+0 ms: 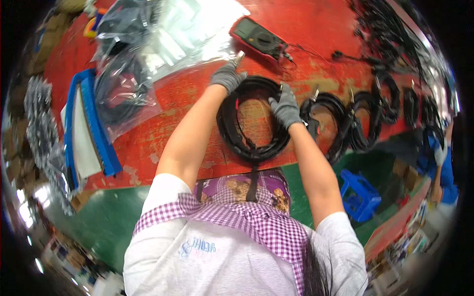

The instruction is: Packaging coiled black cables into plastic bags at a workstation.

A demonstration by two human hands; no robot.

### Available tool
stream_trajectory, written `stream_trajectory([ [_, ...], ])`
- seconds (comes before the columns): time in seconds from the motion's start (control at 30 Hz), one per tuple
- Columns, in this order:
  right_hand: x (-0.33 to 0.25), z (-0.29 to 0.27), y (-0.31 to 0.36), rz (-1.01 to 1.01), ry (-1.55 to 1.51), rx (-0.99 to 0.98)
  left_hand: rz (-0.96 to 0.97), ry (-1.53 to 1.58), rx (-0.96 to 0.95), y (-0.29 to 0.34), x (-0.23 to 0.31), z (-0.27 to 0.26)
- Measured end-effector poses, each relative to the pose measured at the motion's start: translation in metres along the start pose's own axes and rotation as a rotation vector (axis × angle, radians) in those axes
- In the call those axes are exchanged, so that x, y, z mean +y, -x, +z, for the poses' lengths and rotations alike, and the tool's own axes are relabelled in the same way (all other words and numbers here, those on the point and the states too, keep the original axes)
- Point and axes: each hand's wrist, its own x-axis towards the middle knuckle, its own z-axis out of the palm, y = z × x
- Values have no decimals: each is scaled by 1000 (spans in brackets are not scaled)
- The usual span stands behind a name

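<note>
A coiled black cable (228,129) lies on the red table in front of me. My left hand (228,78), in a grey glove, is closed at the coil's upper left, and a silvery metal connector (240,55) sticks out past its fingers. On the coil's right side, my right hand (286,107), also gloved in grey, is closed around the black cable. A small brassy tip shows by its fingers. Beyond the coil lies a red and black multimeter (260,39) with thin test leads.
More black cable coils (363,121) line the table's right side, with loose black cables (382,34) beyond. Clear plastic bags (192,29) and a bagged cable (118,91) lie at the left, near a blue tray (101,128). A blue stool (359,196) stands on the green floor; another person's arm (439,167) shows at far right.
</note>
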Motion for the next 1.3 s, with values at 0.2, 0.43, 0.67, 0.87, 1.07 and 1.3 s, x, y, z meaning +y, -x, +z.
stream_trajectory([
  [0.2,-81,44,50,-56,191,-225,-164,-126,166,92,-55,9],
  [0.43,-142,41,-19,-394,-84,-525,-329,11,316,162,-88,5],
  [0.67,-211,57,-198,-686,153,-31,-100,-47,370,148,-71,26],
  [0.87,-238,86,-257,-724,127,-129,33,96,614,142,-78,18],
  [1.07,-255,73,-289,-425,211,-463,5,150,588,134,-76,24],
  [1.3,-335,6,-183,-1003,234,-295,-48,-73,1138,96,-65,-69],
])
